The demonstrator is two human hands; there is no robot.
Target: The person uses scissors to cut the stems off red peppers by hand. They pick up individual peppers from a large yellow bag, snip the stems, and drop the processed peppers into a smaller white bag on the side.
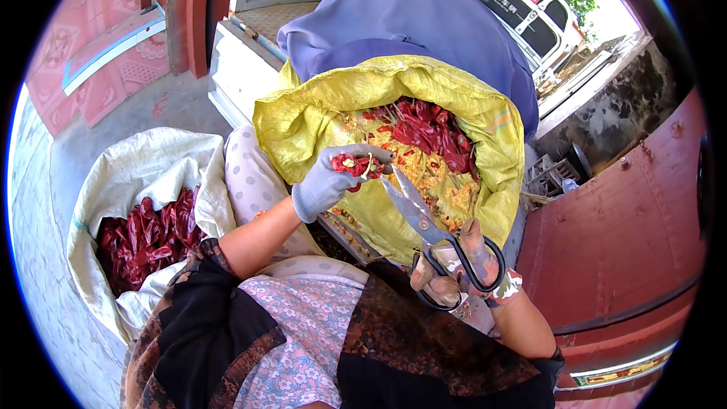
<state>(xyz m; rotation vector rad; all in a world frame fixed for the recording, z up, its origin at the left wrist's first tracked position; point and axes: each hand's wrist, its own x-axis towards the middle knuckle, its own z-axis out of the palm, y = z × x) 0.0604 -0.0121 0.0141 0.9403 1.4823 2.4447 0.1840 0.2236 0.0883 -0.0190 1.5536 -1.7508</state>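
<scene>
In a grey glove, my left hand is closed round a few dried red chilies, their pale inner ends showing at the fingertips. My right hand, in a patterned glove with stained fingers, grips the black loop handles of a pair of scissors. The metal blades stand apart and point up toward the chilies, close to the left fingertips. Both hands are over the near edge of a yellow woven sack. Inside it lie yellow seeds, stem bits and red chilies.
A white woven sack of dried red chilies stands on the floor to the left. Beyond the yellow sack bulges a large purple-blue cloth bundle. A red metal panel is at right, with a dark crate beside it.
</scene>
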